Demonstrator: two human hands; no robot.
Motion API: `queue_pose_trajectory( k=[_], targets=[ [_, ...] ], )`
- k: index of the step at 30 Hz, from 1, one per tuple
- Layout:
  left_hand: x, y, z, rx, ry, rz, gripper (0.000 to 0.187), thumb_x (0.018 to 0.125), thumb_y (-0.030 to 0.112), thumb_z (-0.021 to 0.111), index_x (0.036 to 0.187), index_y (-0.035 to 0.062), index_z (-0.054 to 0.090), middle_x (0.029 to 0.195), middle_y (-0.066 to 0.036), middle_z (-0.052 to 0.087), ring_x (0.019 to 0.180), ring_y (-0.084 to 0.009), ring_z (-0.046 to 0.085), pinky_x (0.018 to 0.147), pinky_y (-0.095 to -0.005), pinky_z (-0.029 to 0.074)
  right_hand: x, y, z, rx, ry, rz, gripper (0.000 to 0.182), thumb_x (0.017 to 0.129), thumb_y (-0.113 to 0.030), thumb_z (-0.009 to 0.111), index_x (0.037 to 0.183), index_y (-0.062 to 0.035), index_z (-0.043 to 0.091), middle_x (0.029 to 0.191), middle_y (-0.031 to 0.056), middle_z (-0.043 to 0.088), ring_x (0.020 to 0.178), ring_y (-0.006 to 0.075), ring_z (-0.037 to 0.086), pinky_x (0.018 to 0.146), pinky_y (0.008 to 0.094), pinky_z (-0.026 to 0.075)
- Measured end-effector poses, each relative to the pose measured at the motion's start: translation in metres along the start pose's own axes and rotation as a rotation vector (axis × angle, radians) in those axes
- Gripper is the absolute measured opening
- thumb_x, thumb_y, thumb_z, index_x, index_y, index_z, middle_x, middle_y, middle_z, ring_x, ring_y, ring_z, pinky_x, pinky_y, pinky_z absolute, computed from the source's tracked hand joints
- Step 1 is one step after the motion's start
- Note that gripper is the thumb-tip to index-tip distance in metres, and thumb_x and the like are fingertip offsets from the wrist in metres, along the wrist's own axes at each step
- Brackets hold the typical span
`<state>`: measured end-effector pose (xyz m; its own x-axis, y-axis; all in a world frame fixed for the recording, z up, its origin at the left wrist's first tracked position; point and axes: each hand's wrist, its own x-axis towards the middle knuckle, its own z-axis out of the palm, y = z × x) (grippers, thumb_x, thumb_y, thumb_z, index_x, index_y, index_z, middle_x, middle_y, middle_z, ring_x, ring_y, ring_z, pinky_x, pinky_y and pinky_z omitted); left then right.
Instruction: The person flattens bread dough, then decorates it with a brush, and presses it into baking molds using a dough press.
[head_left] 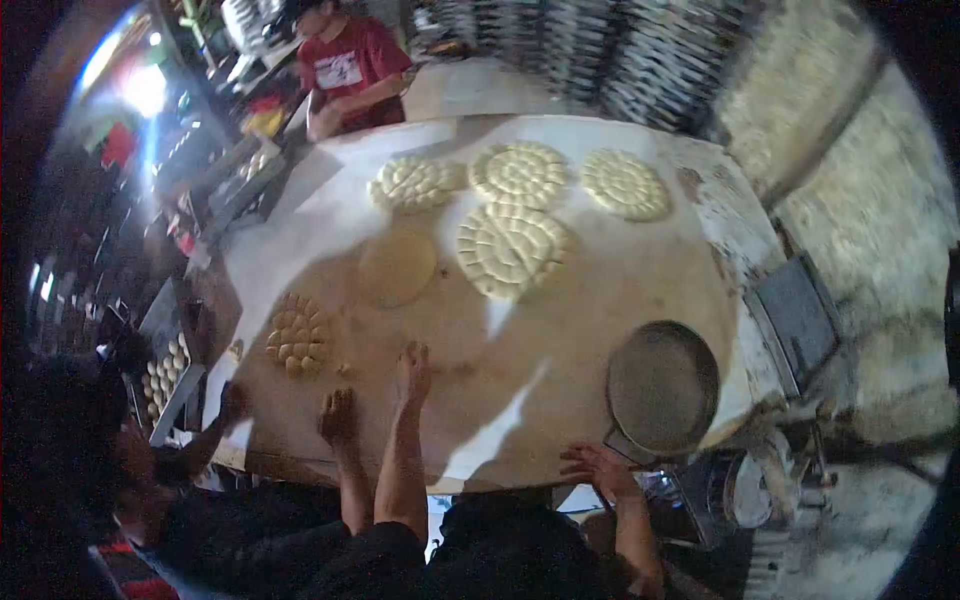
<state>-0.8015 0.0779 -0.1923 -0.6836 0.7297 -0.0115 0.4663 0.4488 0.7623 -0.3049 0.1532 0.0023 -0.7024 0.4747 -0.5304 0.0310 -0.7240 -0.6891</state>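
Note:
My left hand (pixel 413 373) rests on the work table, its fingers drawn together; anything under them is hidden. A flat, plain tan disc (pixel 398 267) lies beyond it. Over the near table edge, my right hand (pixel 607 472) is palm down with its fingers spread, holding nothing. Close to its fingers sits a round dark pan (pixel 663 387). To the left of my left hand is a co-worker's hand (pixel 338 417), beside a cluster of small dough pieces (pixel 298 336).
Several scored dough rounds (pixel 512 248) lie across the far half of the table (pixel 600 290). A person in a red shirt (pixel 352 75) stands at the far side. At left, a tray (pixel 180 403) holds dough balls. A dark flat panel (pixel 795 315) adjoins the right edge.

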Motion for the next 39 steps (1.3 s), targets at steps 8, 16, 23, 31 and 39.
queue_pose_trajectory(
  k=[8, 16, 23, 31, 39],
  targets=[
    [0.205, -0.034, -0.049, -0.422, 0.539, -0.262, 0.105, 0.088, 0.073, 0.052, 0.151, -0.0057, 0.025, 0.152, -0.029, 0.034, 0.138, -0.0419, 0.039, 0.114, -0.0487, 0.032, 0.199, -0.077, 0.102, -0.140, -0.113, 0.064, 0.065, 0.095, -0.042, 0.063, 0.142, 0.0003, 0.046, 0.142, 0.0158, 0.053, 0.130, 0.0294, 0.052, 0.111, 0.0462, 0.041],
    [0.328, 0.091, -0.110, -0.185, -0.046, 0.021, 0.090, 0.082, 0.063, 0.068, 0.142, -0.0019, 0.046, 0.138, -0.025, 0.054, 0.126, -0.0374, 0.053, 0.107, -0.0456, 0.041, 0.366, -0.054, 0.169, 0.109, -0.247, 0.030, 0.053, 0.099, -0.028, 0.058, 0.144, -0.0028, 0.044, 0.146, 0.0134, 0.049, 0.135, 0.0259, 0.046, 0.112, 0.0448, 0.039],
    [0.242, 0.097, -0.101, -1.225, -0.783, -0.096, 0.077, 0.086, 0.052, 0.070, 0.142, 0.0034, 0.048, 0.134, -0.018, 0.059, 0.118, -0.0309, 0.059, 0.102, -0.0422, 0.047, 0.366, -0.034, 0.211, 0.274, -0.056, -0.037, 0.072, 0.098, -0.044, 0.054, 0.155, -0.0117, 0.024, 0.156, 0.0148, 0.034, 0.142, 0.0329, 0.037, 0.112, 0.0522, 0.037],
    [-0.058, 0.198, -0.091, -1.069, -0.889, -0.568, 0.073, 0.093, 0.054, 0.060, 0.144, 0.0034, 0.045, 0.132, -0.019, 0.059, 0.116, -0.0303, 0.061, 0.097, -0.0473, 0.051, 0.149, 0.006, 0.175, 0.217, -0.113, -0.061, 0.095, 0.087, -0.079, 0.043, 0.153, -0.0124, 0.025, 0.145, 0.0121, 0.044, 0.133, 0.0318, 0.044, 0.109, 0.0504, 0.040],
    [-0.139, 0.362, -0.074, -0.938, -0.887, -0.271, 0.074, 0.089, 0.053, 0.065, 0.140, 0.0017, 0.048, 0.121, -0.017, 0.063, 0.105, -0.0284, 0.064, 0.094, -0.0436, 0.052, 0.026, -0.050, 0.064, -0.553, 0.365, -1.056, 0.087, 0.091, -0.066, 0.055, 0.150, -0.0072, 0.031, 0.138, 0.0171, 0.050, 0.120, 0.0309, 0.055, 0.103, 0.0466, 0.046]
  ],
)
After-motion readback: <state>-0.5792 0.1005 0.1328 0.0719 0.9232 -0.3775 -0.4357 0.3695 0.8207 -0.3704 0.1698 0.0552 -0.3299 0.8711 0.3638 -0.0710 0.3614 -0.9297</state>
